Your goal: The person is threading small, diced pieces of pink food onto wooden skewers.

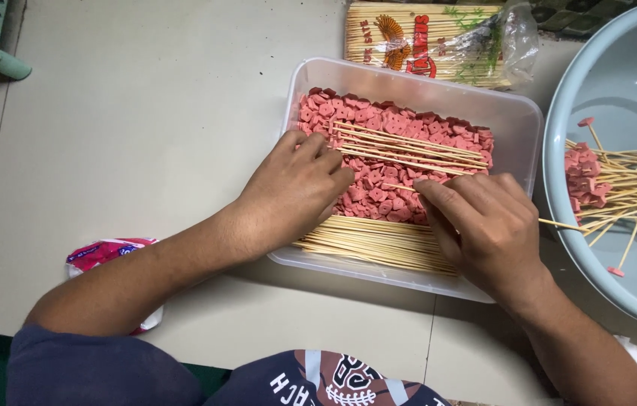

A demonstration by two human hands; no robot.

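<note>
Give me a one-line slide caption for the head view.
Two hands, left and right, work in a clear tub of pink sausage slices and wooden skewers.

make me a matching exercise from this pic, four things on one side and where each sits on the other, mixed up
Things:
1. pink sausage slices
2. packet of bamboo skewers
3. loaded skewers
4. pink wrapper

Places:
A. inside the pale blue basin at the right
B. on the floor beside the left forearm
C. filling the clear plastic tub under both hands
D. lying behind the tub, at the top of the view

Right pairs: 1-C, 2-D, 3-A, 4-B

The left hand rests on the slices; the right hand pinches one thin skewer over the tub.
</note>
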